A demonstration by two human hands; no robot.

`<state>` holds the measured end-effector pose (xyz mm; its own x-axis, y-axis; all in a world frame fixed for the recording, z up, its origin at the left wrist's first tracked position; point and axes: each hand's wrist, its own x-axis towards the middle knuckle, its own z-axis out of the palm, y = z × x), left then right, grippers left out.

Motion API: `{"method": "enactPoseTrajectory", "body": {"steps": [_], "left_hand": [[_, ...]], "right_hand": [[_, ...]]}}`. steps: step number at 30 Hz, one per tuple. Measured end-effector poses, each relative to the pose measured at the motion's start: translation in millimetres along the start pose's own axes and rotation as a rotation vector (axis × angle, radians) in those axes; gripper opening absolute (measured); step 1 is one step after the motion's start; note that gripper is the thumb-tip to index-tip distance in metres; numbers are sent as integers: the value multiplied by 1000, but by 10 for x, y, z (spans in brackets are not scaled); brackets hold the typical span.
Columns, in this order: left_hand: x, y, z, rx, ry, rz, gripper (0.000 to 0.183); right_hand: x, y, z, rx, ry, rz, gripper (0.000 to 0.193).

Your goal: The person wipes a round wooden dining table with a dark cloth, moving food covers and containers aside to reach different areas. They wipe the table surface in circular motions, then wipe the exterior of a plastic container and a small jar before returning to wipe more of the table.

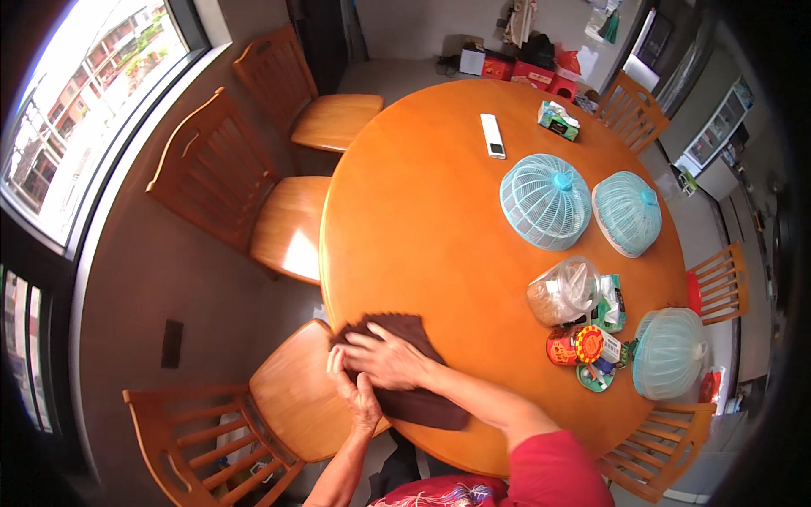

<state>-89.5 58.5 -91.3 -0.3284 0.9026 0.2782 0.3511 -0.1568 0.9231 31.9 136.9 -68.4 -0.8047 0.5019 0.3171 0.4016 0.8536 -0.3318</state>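
A dark brown cloth lies on the near left rim of the round wooden table, partly hanging at the edge. My right hand rests on the cloth with its palm down and fingers spread. Just below it, at the table's rim, my left hand has its fingers stretched upward beside the cloth, thumb apart. Its fingertips are close to the right hand's fingers; whether they touch the cloth I cannot tell.
On the table's right side stand blue mesh food covers, a clear plastic jar, a red-and-yellow can and a tissue box. Farther back lie a white remote-like object and another tissue box. Wooden chairs ring the table.
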Motion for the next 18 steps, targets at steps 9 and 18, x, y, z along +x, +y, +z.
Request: {"method": "enactPoseTrajectory", "body": {"steps": [9, 18], "left_hand": [[421, 12, 83, 575, -299, 79, 65], [382, -141, 85, 667, -343, -19, 74]], "right_hand": [[790, 1704, 105, -324, 113, 333, 55], [409, 2903, -460, -451, 75, 798, 59]]}}
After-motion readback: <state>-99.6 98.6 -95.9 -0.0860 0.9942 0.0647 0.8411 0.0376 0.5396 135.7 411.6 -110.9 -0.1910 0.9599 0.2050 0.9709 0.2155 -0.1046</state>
